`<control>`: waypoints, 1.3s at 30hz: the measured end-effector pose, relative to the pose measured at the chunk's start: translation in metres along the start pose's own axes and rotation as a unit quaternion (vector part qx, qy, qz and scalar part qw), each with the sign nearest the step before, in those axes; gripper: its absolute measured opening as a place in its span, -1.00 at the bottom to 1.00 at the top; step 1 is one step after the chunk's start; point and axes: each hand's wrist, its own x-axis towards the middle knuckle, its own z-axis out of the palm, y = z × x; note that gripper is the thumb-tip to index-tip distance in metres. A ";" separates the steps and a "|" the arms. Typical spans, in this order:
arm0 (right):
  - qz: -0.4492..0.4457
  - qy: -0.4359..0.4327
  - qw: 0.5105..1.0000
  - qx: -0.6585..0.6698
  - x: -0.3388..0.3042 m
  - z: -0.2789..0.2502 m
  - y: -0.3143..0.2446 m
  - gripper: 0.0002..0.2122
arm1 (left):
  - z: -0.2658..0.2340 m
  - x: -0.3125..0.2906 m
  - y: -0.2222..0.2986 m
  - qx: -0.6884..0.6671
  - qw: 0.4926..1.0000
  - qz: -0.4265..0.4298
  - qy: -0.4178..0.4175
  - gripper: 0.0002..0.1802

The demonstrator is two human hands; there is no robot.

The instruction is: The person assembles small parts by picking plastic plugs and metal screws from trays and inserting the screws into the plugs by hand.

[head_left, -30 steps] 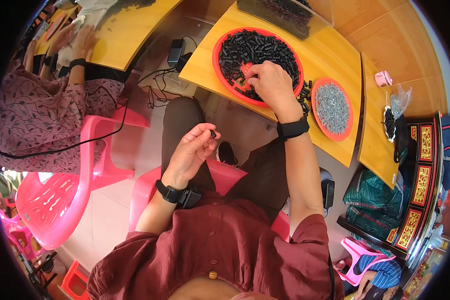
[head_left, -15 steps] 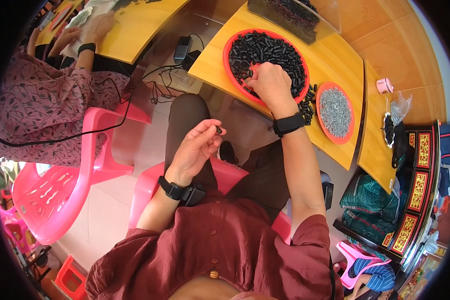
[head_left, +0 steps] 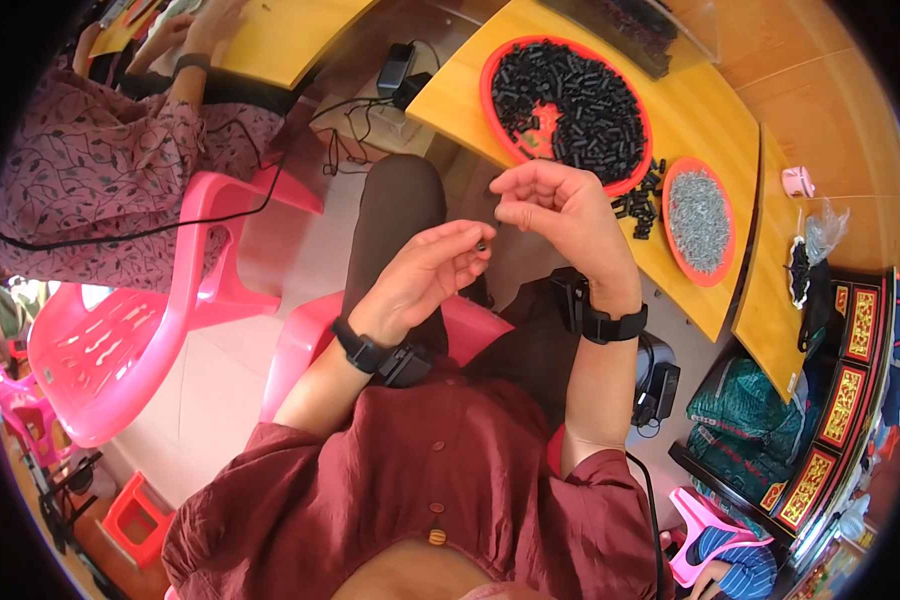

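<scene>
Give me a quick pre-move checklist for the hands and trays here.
1. Left hand pinching a small dark part: ok.
2. Right hand off the big red tray, raised near the left: ok.
3. Right grip loaded: cannot tell, fingertips curl inward.
4. Big tray stocked with black pieces: ok.
5. Small tray holds grey pieces: ok.
6. All black pieces in the tray: not ok, a few loose on the table.

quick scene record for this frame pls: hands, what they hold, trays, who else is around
left hand: over the lap, pinching a small dark part
right hand: raised beside it, fingers curled; contents not visible
large red tray: on yellow table, full of black pieces
small red tray: holds grey metal bits
loose black pieces: between the trays
co-worker: seated left, pink chair
</scene>
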 end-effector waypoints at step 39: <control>-0.156 0.145 0.937 -0.278 -0.055 0.034 0.020 -0.86 | -0.004 0.004 0.000 0.081 0.996 -0.002 -0.031 -0.81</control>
